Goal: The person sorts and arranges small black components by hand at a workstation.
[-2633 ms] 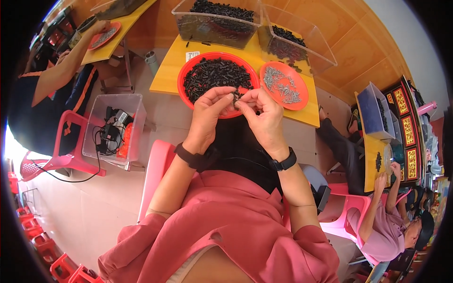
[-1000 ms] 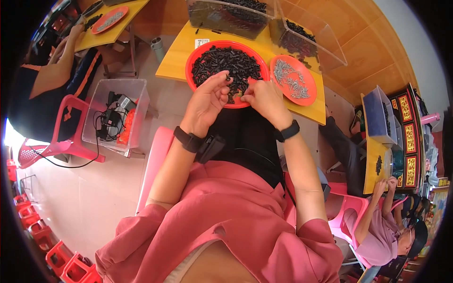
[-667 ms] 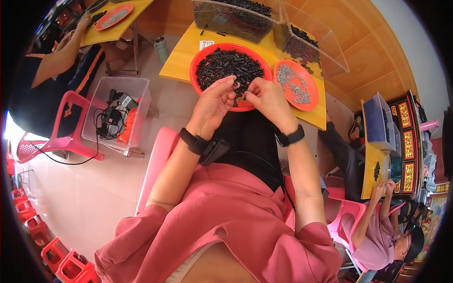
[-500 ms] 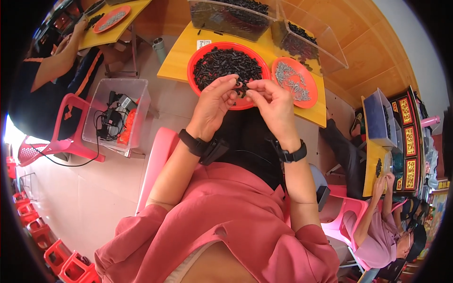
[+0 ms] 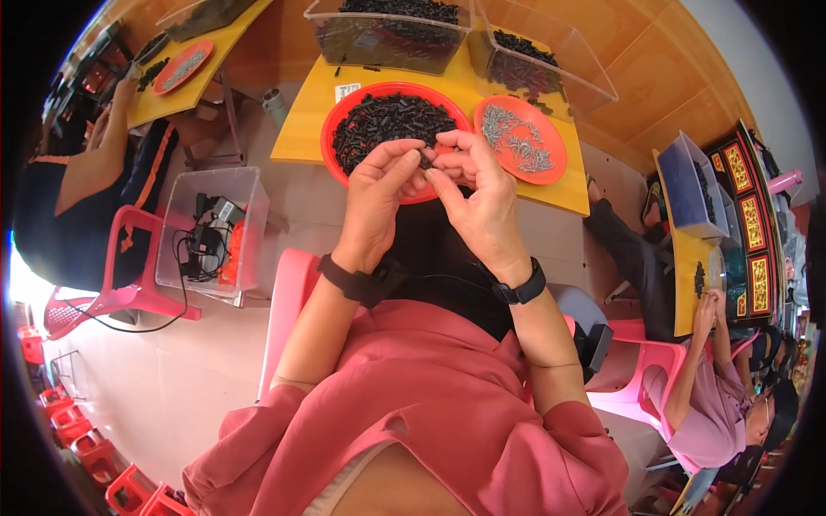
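Both hands meet over the near edge of a round red basin [image 5: 330, 129] heaped with small black plastic pieces [image 5: 387, 120]. Closed in a pinch, my left hand [image 5: 379, 185] holds a small black piece [image 5: 425, 161] near its fingertips. The fingers of my right hand [image 5: 480, 193] are curled against the same spot, thumb and fingertips pressed together; what they grip is mostly hidden. Right of the basin lies an orange-red plate [image 5: 551, 163] with small grey metal pieces [image 5: 519, 138] on it.
A yellow table [image 5: 297, 129] carries the basin, plate and two clear bins of black pieces [image 5: 387, 52] [image 5: 538, 73]. On the floor at left stands a clear box [image 5: 249, 215] with cables. Co-workers sit at tables left [image 5: 95, 198] and right [image 5: 701, 387].
The view has shifted slightly, so the table and basin sit further left. My hands stay together over the basin's near edge; the fingers have turned a little around the small black piece.
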Available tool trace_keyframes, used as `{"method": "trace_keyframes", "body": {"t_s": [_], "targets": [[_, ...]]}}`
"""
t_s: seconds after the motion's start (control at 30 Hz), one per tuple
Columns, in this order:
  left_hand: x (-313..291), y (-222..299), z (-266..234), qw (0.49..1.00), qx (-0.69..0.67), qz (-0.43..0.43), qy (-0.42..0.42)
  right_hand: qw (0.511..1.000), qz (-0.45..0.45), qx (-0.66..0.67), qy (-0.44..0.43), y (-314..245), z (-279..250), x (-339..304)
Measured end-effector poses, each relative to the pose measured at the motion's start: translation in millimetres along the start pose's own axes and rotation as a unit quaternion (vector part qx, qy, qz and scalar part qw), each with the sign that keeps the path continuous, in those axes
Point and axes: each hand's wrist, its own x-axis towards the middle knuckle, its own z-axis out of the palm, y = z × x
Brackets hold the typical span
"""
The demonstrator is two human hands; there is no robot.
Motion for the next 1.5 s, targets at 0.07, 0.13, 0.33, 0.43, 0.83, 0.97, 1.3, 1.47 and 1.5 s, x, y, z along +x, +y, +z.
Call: {"method": "trace_keyframes", "body": {"t_s": [0.07, 0.13, 0.33, 0.43, 0.83, 0.97, 1.3, 1.47, 1.5], "targets": [[0.2, -0.2, 0.2, 1.000, 0.010, 0.016, -0.003, 1.000, -0.001, 0.001, 0.000, 0.3, 0.2, -1.0], [-0.8, 0.3, 0.9, 0.998, 0.033, 0.044, 0.003, 1.000, 0.005, 0.012, -0.001, 0.1, 2.0, -2.4], [-3.0, -1.3, 4.2, 0.998, 0.032, 0.050, -0.016, 0.999, 0.016, 0.046, 0.007, 7.6, 0.5, -9.0], [-3.5, -1.3, 4.7, 0.997, 0.036, 0.060, -0.024, 0.998, 0.018, 0.054, 0.012, 4.3, 0.5, -10.3], [-7.2, -1.8, 9.8, 0.993, 0.077, 0.088, -0.012, 0.998, -0.006, 0.039, 0.038, 4.4, 3.8, -15.1], [-7.9, 0.0, 11.7, 0.993, 0.080, 0.088, -0.018, 0.999, -0.008, 0.031, 0.043, 0.7, 3.2, -15.1], [-7.9, -4.1, 12.4, 0.984, 0.133, 0.120, -0.009, 0.998, 0.004, 0.054, 0.029, -4.6, -1.9, -13.8], [-2.4, -12.7, 2.4, 0.998, 0.058, 0.023, -0.005, 0.995, -0.057, -0.075, -0.016, -1.1, -9.2, -9.9], [-3.1, -12.9, 2.5, 1.000, 0.022, -0.007, -0.001, 0.996, -0.055, -0.074, -0.015, -2.8, -11.2, -9.6]]}}
